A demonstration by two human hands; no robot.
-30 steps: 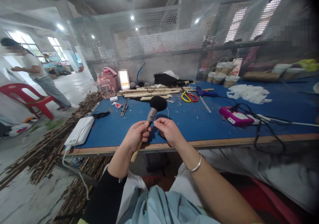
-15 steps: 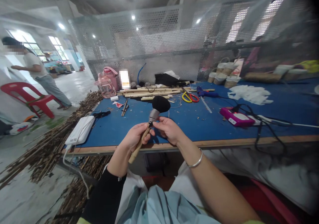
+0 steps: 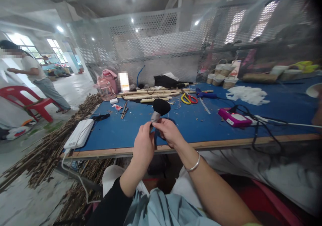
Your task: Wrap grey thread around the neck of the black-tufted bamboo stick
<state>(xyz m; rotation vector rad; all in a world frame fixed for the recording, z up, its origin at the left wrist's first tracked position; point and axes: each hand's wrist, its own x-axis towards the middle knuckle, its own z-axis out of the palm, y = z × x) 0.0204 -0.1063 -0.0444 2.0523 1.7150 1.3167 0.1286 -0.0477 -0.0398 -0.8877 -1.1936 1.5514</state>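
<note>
Just above the table's front edge, a stick with a rounded black head (image 3: 161, 107) and a grey-wrapped neck (image 3: 155, 116) points up and away from me. My left hand (image 3: 144, 141) is closed around it below the neck and covers the wooden handle. At the lower end of the grey wrap, my right hand (image 3: 169, 131) pinches with thumb and fingers. A thin thread or wire at the neck, if any, is too small to make out. Both hands are close together, nearly touching.
Pale wooden sticks (image 3: 153, 94), yellow-and-red scissors (image 3: 189, 99) and a blue glue gun (image 3: 205, 94) lie behind. To the right are a purple power box (image 3: 234, 118) with black cables and a white pile (image 3: 248, 95). A white power bank (image 3: 79, 133) lies left. A person stands far left.
My left hand has rolled over and moved up the stick, so the wooden handle that showed below is hidden. My right hand stays at the neck. The view has shifted slightly.
</note>
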